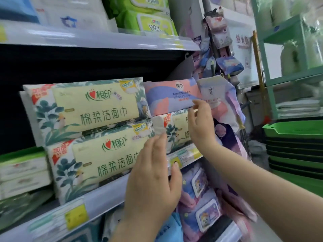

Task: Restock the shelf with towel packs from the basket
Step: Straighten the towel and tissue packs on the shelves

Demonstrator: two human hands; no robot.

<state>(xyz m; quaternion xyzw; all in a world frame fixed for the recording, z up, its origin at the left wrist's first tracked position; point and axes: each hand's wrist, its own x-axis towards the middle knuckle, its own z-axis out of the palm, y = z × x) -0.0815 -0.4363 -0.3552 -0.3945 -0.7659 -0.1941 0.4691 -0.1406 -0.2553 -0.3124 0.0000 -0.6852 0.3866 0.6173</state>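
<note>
Right hand [201, 126] fingers pinching the pink-and-lilac soft towel pack [171, 96] atop the right stack; left hand [153, 179] fingers spread, holding nothing; best pushed squarely back on the grey shelf [108, 194].

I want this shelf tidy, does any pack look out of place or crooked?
Yes. A pink and purple pack lies atop a floral pack, a different product. Another purple pack beside it tilts off the shelf end.

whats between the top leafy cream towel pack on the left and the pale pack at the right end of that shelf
In the head view, one pack: the pink and purple pack, lying on a third leafy pack between the top leafy pack and the pale pack. The right hand touches its lower edge.
</note>
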